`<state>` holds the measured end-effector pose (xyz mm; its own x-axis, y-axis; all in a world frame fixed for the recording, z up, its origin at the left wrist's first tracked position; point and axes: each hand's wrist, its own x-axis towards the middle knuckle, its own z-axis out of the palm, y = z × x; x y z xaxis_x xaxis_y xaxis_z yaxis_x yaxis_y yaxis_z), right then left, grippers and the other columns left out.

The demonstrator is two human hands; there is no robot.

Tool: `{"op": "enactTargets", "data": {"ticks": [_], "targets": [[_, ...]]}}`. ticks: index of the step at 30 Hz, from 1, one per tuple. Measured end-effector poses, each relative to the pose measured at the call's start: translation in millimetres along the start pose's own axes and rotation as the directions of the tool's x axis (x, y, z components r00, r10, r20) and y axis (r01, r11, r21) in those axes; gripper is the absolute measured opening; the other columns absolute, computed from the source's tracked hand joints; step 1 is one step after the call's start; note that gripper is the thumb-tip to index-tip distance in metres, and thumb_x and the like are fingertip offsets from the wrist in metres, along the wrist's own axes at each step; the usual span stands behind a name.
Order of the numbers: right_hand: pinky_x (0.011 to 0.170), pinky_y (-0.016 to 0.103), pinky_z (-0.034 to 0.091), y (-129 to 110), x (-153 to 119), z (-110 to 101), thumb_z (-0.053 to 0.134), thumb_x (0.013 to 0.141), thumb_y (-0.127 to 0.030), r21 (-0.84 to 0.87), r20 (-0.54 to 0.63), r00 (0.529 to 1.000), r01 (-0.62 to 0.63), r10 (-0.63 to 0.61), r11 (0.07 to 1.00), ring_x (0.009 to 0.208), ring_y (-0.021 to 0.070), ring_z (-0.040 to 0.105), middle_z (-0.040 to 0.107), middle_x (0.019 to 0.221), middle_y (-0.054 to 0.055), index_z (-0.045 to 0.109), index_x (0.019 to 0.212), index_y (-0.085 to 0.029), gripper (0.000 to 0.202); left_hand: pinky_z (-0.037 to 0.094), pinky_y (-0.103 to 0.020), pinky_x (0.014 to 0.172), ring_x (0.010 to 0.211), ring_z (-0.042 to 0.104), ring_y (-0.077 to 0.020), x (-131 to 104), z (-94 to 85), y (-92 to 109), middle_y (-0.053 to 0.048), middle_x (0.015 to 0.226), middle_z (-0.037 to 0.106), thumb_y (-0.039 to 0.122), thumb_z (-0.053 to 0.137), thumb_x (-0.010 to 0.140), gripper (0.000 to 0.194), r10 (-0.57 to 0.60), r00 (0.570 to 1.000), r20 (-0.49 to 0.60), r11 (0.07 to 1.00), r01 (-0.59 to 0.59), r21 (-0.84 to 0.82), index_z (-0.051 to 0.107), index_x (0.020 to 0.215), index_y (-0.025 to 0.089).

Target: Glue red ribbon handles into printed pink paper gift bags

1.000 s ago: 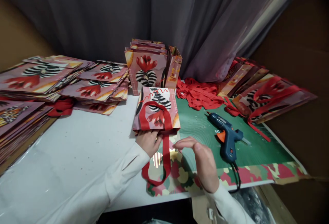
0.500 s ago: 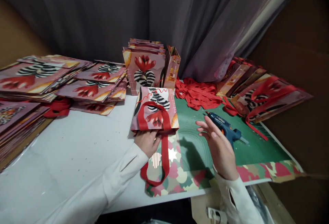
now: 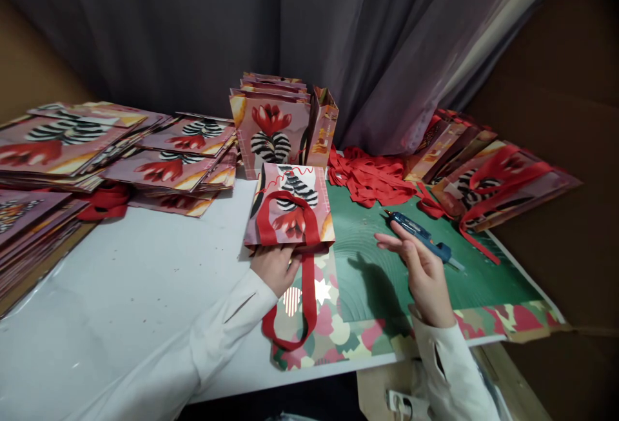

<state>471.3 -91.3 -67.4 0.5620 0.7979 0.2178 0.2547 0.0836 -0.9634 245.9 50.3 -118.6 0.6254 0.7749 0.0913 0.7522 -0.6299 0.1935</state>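
Observation:
A pink paper bag [image 3: 322, 208] with a zebra-stripe and red flower print lies at the centre, a red ribbon loop on its face. Another red ribbon loop [image 3: 309, 305] hangs from its near opening over the patterned paper. My left hand [image 3: 275, 269] is at that opening, its fingers hidden inside. My right hand [image 3: 423, 266] is held above the green mat [image 3: 358, 234], fingers apart and holding nothing. Just beyond its fingertips a dark blue glue gun [image 3: 411, 225] lies on the mat, its handle partly hidden by the hand.
Flat bags [image 3: 62, 144] are stacked at the left. Upright bags [image 3: 249, 127] stand behind the central one. Red ribbons [image 3: 367, 176] lie in a heap beyond the mat. More bags [image 3: 512, 182] with ribbons lean at the right, and a grey curtain [image 3: 193, 28] hangs behind.
My right hand has moved slightly right and turned, with its fingers now nearer the glue gun. My left hand stays at the bag's opening. The view has shifted a little.

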Motion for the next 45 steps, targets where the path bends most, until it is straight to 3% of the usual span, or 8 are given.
{"op": "enactTargets", "data": {"ticks": [9,16,24,28,34,40,42,45], "targets": [[0.097,0.044,0.047,4,1,-5,0.05,0.096,-0.039,0.05,0.046,0.999,-0.004,0.002,0.999,0.106,0.022,0.066,0.07,0.12,0.008,0.056,0.132,-0.023,0.039,0.047,-0.047,0.092,0.109,0.061,-0.0345,1,4.5,-2,-0.014,0.115,0.068,0.03,0.044,0.09,0.037,0.01,1.0,0.003,1.0,-0.01,0.007,0.062,0.121,0.019],[0.099,0.044,0.046,4,2,-8,0.049,0.097,-0.036,0.034,0.05,0.997,0.06,-0.062,0.998,0.109,0.0212,0.065,0.068,0.123,0.008,0.03,0.15,-0.029,0.056,0.048,-0.046,0.092,0.108,0.062,-0.0342,0,3.8,-2,-0.014,0.113,0.068,0.03,0.045,0.09,0.038,0.007,1.0,0.004,1.0,-0.007,0.011,0.062,0.121,0.017],[0.093,0.031,0.05,10,2,-23,0.044,0.098,-0.032,-0.249,0.107,0.987,0.146,-0.123,0.958,0.124,0.0171,0.056,0.055,0.14,0.01,0.015,0.154,-0.026,0.064,0.047,-0.049,0.092,0.109,0.062,-0.0357,0,5.1,-2,-0.015,0.114,0.068,0.03,0.045,0.09,0.037,0.018,1.0,-0.001,1.0,-0.018,0.009,0.063,0.12,0.018],[0.091,0.031,0.05,11,5,-31,0.042,0.096,-0.024,-0.512,0.169,0.972,0.229,-0.164,0.828,0.108,0.0151,0.065,0.058,0.136,0.013,0.007,0.155,-0.022,0.069,0.046,-0.048,0.095,0.11,0.061,-0.0339,0,3.5,-2,-0.014,0.114,0.068,0.029,0.045,0.089,0.037,0.023,1.0,-0.004,1.0,-0.023,0.004,0.063,0.119,0.018],[0.096,0.041,0.049,15,10,-37,0.04,0.092,-0.019,-0.714,0.264,0.941,0.339,-0.213,0.613,0.115,0.0214,0.063,0.07,0.119,0.011,-0.009,0.154,-0.016,0.079,0.047,-0.048,0.093,0.107,0.063,-0.0345,0,0.0,-1,-0.015,0.112,0.068,0.03,0.045,0.089,0.036,0.021,1.0,-0.009,1.0,-0.021,-0.006,0.063,0.118,0.019],[0.105,0.052,0.042,22,11,-41,0.035,0.095,-0.016,-0.862,0.347,0.897,0.42,-0.274,0.283,0.088,0.0257,0.073,0.075,0.104,0.013,-0.002,0.155,-0.013,0.07,0.046,-0.048,0.092,0.108,0.062,-0.0353,-1,2.2,-1,-0.015,0.114,0.067,0.03,0.044,0.09,0.037,0.021,1.0,-0.009,1.0,-0.021,-0.023,0.062,0.12,0.018],[0.105,0.054,0.041,22,11,-43,0.036,0.096,-0.017,-0.874,0.352,0.896,0.418,-0.272,0.247,0.088,0.0271,0.073,0.075,0.102,0.013,0.002,0.155,-0.014,0.068,0.046,-0.047,0.092,0.107,0.062,-0.0352,0,2.5,-1,-0.015,0.113,0.067,0.029,0.044,0.089,0.037,0.023,1.0,-0.005,0.999,-0.023,-0.028,0.062,0.12,0.018],[0.106,0.054,0.04,18,10,-43,0.038,0.095,-0.019,-0.854,0.33,0.911,0.399,-0.245,0.334,0.092,0.0275,0.072,0.076,0.101,0.012,0.004,0.156,-0.016,0.069,0.046,-0.049,0.091,0.106,0.062,-0.0358,1,0.9,-2,-0.016,0.113,0.067,0.028,0.044,0.089,0.037,0.025,1.0,-0.011,0.999,-0.025,-0.033,0.061,0.121,0.017]]}}
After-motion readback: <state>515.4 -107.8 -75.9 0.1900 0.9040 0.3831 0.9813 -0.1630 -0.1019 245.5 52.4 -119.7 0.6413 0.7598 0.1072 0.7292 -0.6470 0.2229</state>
